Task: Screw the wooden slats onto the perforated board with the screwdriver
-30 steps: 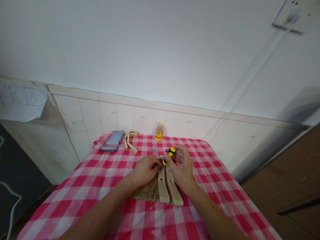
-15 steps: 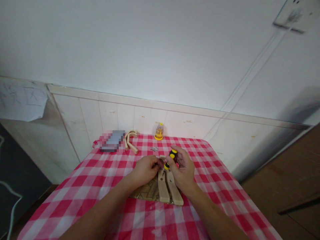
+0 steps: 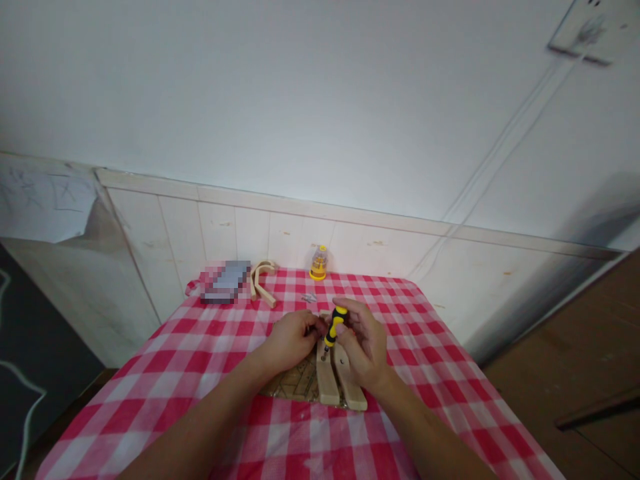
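My right hand (image 3: 367, 340) is closed around a yellow-and-black screwdriver (image 3: 336, 327). The screwdriver leans, its tip down at a hole in the left one of two pale wooden pieces (image 3: 327, 387). The right wooden piece (image 3: 355, 396) lies alongside, with a dark hole near my right fingers. My left hand (image 3: 295, 340) is closed at the upper end of the left piece, its fingertips partly hidden, so what they grip there is hard to see. Under both pieces lies a brown patterned board (image 3: 295, 381).
At the back stand a clear bit case (image 3: 319, 264) with a yellow base and, left of it, curved wooden pieces (image 3: 261, 283). A blurred-out dark device (image 3: 226, 283) lies further left. Small metal parts (image 3: 309, 298) rest on the checked tablecloth (image 3: 425, 400).
My right hand has shifted the screwdriver slightly left and toward me, and its tip has come down to the hole. My left hand has stayed in place.
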Motion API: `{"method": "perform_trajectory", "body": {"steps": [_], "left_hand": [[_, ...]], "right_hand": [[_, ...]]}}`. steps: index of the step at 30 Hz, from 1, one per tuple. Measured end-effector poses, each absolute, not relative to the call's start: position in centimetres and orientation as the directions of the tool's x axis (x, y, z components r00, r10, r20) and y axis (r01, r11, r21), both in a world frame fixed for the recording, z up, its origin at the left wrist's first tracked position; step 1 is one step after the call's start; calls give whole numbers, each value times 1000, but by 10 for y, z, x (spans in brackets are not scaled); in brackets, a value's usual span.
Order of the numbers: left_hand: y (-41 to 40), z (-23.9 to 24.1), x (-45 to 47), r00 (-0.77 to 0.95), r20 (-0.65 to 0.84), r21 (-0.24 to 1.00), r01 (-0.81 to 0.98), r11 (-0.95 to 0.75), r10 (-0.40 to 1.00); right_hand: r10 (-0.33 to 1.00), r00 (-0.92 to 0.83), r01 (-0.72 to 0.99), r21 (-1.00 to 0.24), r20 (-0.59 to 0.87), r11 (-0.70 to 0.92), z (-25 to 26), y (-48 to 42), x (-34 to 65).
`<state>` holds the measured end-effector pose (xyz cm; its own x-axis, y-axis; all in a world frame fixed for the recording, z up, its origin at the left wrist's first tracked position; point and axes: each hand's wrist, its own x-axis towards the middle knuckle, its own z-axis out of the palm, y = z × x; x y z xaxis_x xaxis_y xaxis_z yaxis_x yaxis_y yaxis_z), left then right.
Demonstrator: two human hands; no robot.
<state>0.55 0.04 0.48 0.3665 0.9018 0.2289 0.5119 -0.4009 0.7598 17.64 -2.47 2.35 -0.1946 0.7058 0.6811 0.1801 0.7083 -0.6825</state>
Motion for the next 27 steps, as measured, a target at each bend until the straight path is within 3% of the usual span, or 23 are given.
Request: {"method": "perform_trajectory", "body": {"steps": [9, 27], "left_hand": [[1, 4, 5, 357, 221, 753, 529, -392, 908], [0, 3, 6, 344, 233, 768, 509, -389, 910]], "right_hand": [[630, -188, 317, -561, 753, 765, 26, -27, 176], [672, -3, 359, -627, 740, 692, 24, -20, 172]]}}
